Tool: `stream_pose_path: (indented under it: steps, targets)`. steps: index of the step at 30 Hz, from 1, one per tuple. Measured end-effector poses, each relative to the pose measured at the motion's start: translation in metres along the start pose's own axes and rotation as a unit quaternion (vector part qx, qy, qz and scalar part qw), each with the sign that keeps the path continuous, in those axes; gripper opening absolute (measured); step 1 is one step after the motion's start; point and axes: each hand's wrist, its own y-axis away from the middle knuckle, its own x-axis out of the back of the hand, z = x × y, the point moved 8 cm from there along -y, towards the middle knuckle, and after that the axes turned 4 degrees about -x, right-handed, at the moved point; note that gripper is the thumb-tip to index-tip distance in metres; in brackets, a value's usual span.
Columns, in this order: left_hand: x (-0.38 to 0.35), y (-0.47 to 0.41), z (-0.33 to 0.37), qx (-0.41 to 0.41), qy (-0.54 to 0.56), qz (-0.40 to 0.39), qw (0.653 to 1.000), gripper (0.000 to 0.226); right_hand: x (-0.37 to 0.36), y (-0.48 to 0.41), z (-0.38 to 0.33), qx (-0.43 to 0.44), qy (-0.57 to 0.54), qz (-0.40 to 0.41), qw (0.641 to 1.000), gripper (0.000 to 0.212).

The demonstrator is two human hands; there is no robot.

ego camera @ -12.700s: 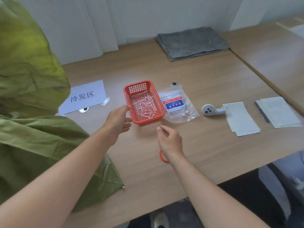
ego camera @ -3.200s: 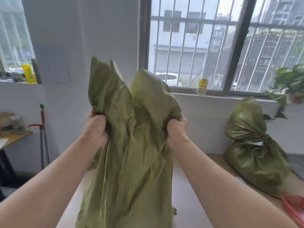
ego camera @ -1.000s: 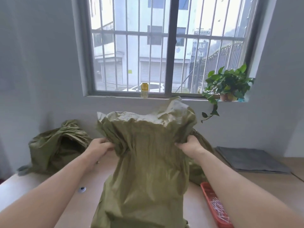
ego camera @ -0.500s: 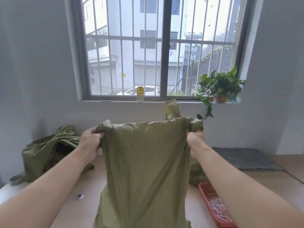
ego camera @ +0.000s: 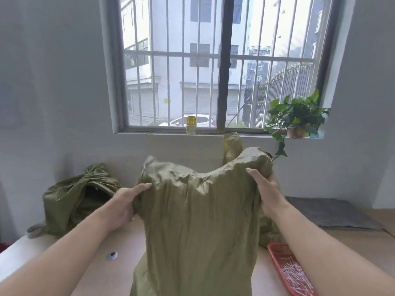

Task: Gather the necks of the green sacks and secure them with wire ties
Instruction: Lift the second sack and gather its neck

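A green woven sack [ego camera: 198, 227] stands upright on the wooden table [ego camera: 119, 244] in front of me, its top edge crumpled and sagging in the middle. My left hand [ego camera: 126, 201] grips the sack's left side just below the mouth. My right hand [ego camera: 266, 189] clutches the bunched right corner. A red basket [ego camera: 277, 252] with white wire ties [ego camera: 294, 274] sits at the lower right, partly hidden by my right forearm. Another green sack [ego camera: 72, 197] slumps at the back left, and part of a third [ego camera: 232, 146] shows behind the held sack.
A grey folded cloth [ego camera: 333, 212] lies at the back right of the table. The window sill above holds a yellow bottle [ego camera: 190, 124] and a potted plant [ego camera: 296, 118]. A small round metal piece [ego camera: 112, 255] lies on the table at the left.
The sack's top was stretched flat between both hands; now both hands have pushed inward and the top edge sags and crumples. My view has shifted slightly.
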Motion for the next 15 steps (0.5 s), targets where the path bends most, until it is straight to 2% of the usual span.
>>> stream_pose_path:
  steps: [2, 3, 6, 8, 10, 12, 15]
  targets:
    - [-0.015, 0.014, -0.007, 0.039, -0.040, -0.078, 0.995, 0.044, -0.005, 0.000, -0.004, 0.008, 0.009, -0.016, 1.000, 0.062]
    - [-0.020, 0.016, -0.007, 0.036, -0.045, -0.096, 0.994, 0.043, -0.008, 0.001, -0.008, 0.014, 0.011, -0.015, 1.000, 0.056]
    - [-0.023, 0.007, 0.011, -0.051, -0.002, -0.053, 0.997, 0.028, -0.009, 0.003, -0.027, 0.062, 0.025, 0.015, 0.998, 0.018]
    - [-0.017, 0.004, 0.029, -0.121, 0.026, -0.012, 0.992, 0.021, -0.004, 0.009, -0.041, 0.108, 0.018, 0.049, 0.993, 0.010]
    - [-0.007, -0.001, 0.035, -0.139, 0.068, 0.008, 0.988, 0.021, 0.007, 0.012, -0.045, 0.130, -0.014, 0.083, 0.988, 0.011]
    - [0.005, -0.008, 0.024, -0.123, 0.102, 0.023, 0.987, 0.028, 0.011, 0.012, -0.038, 0.136, -0.023, 0.072, 0.988, 0.016]
    - [0.014, -0.015, 0.007, -0.090, 0.136, 0.043, 0.986, 0.040, 0.011, 0.009, -0.024, 0.115, 0.007, 0.025, 0.993, 0.043]
